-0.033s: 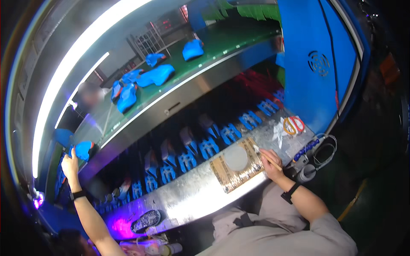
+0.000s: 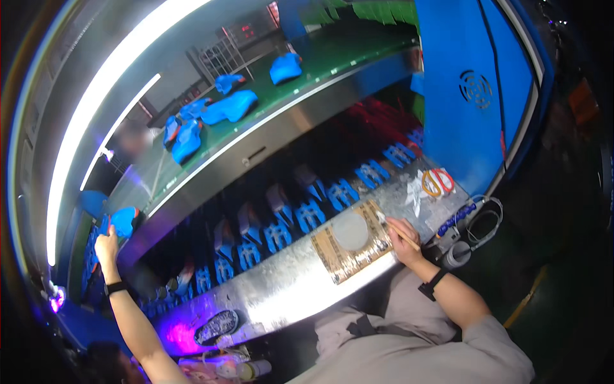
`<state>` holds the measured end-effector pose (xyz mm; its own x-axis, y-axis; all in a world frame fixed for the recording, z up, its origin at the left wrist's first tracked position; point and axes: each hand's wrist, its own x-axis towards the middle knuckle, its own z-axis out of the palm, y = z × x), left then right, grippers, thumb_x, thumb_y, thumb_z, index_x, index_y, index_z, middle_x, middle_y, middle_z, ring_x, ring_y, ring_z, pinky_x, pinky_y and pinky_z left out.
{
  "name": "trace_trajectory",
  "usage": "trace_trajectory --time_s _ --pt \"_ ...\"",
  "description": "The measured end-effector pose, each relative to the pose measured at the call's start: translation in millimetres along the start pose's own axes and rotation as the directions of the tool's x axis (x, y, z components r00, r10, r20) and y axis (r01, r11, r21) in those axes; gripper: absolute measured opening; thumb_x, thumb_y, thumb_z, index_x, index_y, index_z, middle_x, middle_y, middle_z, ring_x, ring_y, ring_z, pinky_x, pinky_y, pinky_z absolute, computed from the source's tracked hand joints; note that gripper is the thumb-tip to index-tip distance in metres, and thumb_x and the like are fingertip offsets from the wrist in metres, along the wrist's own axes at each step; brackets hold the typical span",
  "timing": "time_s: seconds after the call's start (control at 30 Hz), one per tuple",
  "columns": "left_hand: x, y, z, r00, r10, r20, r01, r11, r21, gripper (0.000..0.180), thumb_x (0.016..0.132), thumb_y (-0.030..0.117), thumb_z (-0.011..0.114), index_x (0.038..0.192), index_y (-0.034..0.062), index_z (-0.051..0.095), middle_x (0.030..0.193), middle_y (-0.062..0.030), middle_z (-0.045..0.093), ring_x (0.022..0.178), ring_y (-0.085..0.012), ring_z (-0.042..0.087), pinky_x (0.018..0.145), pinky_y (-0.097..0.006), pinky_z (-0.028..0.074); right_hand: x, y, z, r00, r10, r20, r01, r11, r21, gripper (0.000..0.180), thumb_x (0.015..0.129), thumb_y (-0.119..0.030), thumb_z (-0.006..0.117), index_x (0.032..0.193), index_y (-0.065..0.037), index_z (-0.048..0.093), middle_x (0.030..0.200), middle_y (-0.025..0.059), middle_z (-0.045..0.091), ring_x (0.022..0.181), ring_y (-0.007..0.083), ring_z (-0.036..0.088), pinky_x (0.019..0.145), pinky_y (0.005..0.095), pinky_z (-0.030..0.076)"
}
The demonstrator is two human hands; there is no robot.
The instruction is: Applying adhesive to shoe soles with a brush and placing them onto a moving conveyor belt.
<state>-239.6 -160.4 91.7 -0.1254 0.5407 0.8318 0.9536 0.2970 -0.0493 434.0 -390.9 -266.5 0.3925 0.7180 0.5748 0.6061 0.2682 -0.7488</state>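
Fingers (image 2: 110, 232) of the left hand (image 2: 106, 246) are closing on a blue shoe upper (image 2: 123, 220) at the green conveyor belt (image 2: 307, 70) edge, far left. Right hand (image 2: 401, 242) is gripping a thin brush (image 2: 398, 232) beside the cardboard pad (image 2: 352, 249) on the table (image 2: 288, 288). At full stretch, the upper could be slipping off the belt.

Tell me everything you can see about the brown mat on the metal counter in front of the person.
The brown mat is a flat, roughly rectangular sheet, looking like worn cardboard or paper with darker smears and markings. A pale grey round patch sits near its middle. It lies flat on the shiny metal counter, turned at a slant to the counter's front edge. The right hand, holding a thin stick, rests at its right edge. Blue holders stand just behind it.
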Motion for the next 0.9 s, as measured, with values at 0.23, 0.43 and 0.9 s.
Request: trace_trajectory --time_s 0.23,0.43,0.9 --pt "-54 -1 41 0.753 -0.097 0.65 0.649 0.269 -0.712 0.037 0.098 0.035 0.06 0.105 -0.0004 0.064 0.097 -0.0118 0.07 0.078 -0.0202 0.068 0.059 -0.025 0.052 -1 13 1 0.989 0.141 0.044 -0.147 0.975 0.165 0.025 0.095 -0.01 0.059 0.116 0.0 0.066 0.096 0.0176 0.068 0.087 0.0312 0.068 0.077 0.0373 0.053" --pt "-51 46 0 0.559 -0.24 0.793 0.817 0.001 -0.576 0.109 0.085 0.065 0.067 0.149 -0.011 0.024 0.106 -0.0206 0.064 0.077 -0.024 0.068 0.059 -0.03 0.055 21 -5 -4 0.985 0.17 -0.002 -0.16 0.931 0.328 0.021 0.096 -0.011 0.062 0.113 0.0 0.068 0.095 0.0075 0.071 0.086 0.014 0.066 0.078 0.0299 0.053" --pt "-14 10 34 0.469 -0.107 0.876 0.879 0.149 -0.453 0.019 0.091 0.025 0.061 0.079 0.0124 0.053 0.066 -0.0015 0.06 0.06 -0.0131 0.063 0.05 -0.028 0.051 81 -87 15 0.889 0.063 0.454 -0.026 0.996 -0.088 0.02 0.088 -0.024 0.065 0.09 -0.005 0.069 0.073 0.0141 0.068 0.07 0.0314 0.068 0.065 0.0399 0.052"
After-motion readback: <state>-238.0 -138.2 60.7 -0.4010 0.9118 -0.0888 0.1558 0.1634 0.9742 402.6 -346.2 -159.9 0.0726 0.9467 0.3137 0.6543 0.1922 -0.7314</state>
